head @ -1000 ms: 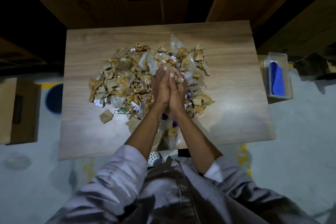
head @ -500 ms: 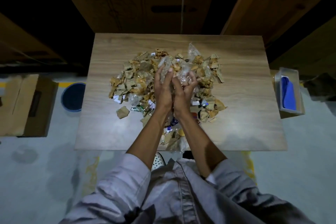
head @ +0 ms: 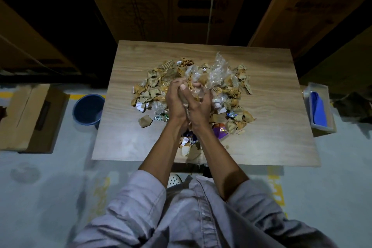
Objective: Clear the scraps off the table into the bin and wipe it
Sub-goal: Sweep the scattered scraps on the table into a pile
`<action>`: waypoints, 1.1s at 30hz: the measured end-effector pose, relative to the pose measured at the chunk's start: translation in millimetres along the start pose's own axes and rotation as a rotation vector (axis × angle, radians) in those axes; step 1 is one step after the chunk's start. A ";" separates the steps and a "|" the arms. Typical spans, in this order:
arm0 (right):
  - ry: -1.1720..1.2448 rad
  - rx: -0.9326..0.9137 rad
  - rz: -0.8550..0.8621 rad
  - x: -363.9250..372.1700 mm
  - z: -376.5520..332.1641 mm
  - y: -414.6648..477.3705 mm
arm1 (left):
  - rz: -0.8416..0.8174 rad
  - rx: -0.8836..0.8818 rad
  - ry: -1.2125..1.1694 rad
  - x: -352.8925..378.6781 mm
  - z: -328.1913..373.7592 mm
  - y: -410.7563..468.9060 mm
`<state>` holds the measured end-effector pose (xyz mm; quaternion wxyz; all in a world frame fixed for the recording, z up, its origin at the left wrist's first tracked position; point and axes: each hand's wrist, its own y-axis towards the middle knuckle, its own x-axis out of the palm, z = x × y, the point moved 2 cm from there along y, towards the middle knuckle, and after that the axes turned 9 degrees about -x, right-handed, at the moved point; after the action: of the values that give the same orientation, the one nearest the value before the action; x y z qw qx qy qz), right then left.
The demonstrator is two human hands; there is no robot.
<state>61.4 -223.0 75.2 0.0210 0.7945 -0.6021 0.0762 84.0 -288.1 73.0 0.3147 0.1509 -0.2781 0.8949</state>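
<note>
Heap of scraps (head: pixel 151 86): torn brown cardboard, crinkled clear plastic, shiny wrappers

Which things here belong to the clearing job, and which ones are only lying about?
Job: scraps, table, blue bin, blue cloth (likely for wiping), left hand and right hand gripping scraps.
Lying about: cardboard box on the floor, big cartons behind the table.
</note>
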 end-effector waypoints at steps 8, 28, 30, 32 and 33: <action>-0.058 -0.061 0.102 -6.5 -7.7 -10.9 | 0.086 -0.048 0.049 -3.1 4.5 -10.0; -0.217 -0.023 -0.006 -8.7 -14.2 -14.7 | -0.230 -0.334 -0.002 7.1 -1.3 -10.7; -0.273 0.003 -0.017 -11.0 -9.3 -13.5 | -0.213 -0.327 0.059 6.4 0.0 -6.8; -0.306 0.082 -0.083 -11.5 -6.5 -13.6 | -0.197 -0.305 0.095 7.1 0.0 -3.6; -0.294 0.101 -0.129 -9.9 -8.8 -14.6 | -0.180 -0.281 0.087 7.1 -0.6 -1.9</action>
<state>71.9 -208.5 83.3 -0.1027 0.8342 -0.5416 -0.0122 79.8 -283.2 76.4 0.4232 0.0907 -0.3722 0.8210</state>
